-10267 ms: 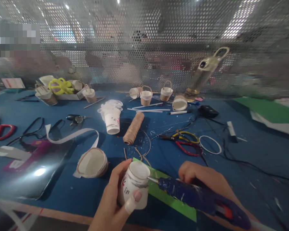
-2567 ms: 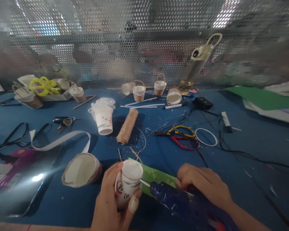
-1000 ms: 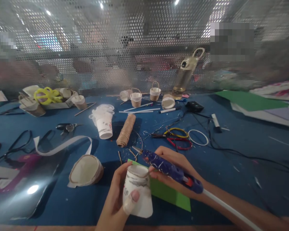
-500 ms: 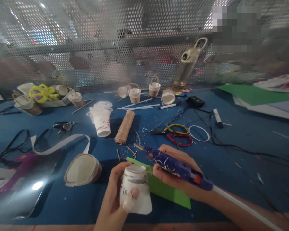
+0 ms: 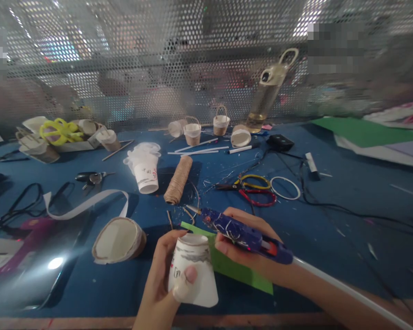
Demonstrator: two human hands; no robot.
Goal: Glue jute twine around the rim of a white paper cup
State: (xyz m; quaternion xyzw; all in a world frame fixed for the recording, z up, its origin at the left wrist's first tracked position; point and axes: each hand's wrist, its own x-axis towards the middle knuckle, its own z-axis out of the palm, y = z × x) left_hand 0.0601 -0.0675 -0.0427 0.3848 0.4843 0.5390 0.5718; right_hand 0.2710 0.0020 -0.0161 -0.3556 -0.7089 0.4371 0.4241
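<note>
Fingers and thumb of my left hand (image 5: 168, 275) are wrapped round a white paper cup (image 5: 192, 279) with grey brush marks and red and black characters, its narrow end up. A blue hot glue gun (image 5: 241, 231) is gripped in my right hand (image 5: 248, 243). Its metal nozzle points left, just above the cup and apart from it; a long white glue stick (image 5: 344, 288) runs out of its back. Under both hands lies a light green sheet (image 5: 241, 270). To the left sits a twine-rimmed cup (image 5: 119, 240). A roll of twine (image 5: 179, 181) lies beyond the nozzle.
Scissors (image 5: 251, 188) and a white ring (image 5: 285, 188) lie right of the twine. A stack of paper cups (image 5: 146, 169), small twine baskets (image 5: 192, 133) and a tilted bottle (image 5: 265, 98) stand further back before a perforated metal screen (image 5: 141, 68). A black cable (image 5: 330, 206) crosses the right side.
The glue gun and my right hand have shifted slightly left, bringing the nozzle nearer the cup. The cup has tilted a little in my left hand.
</note>
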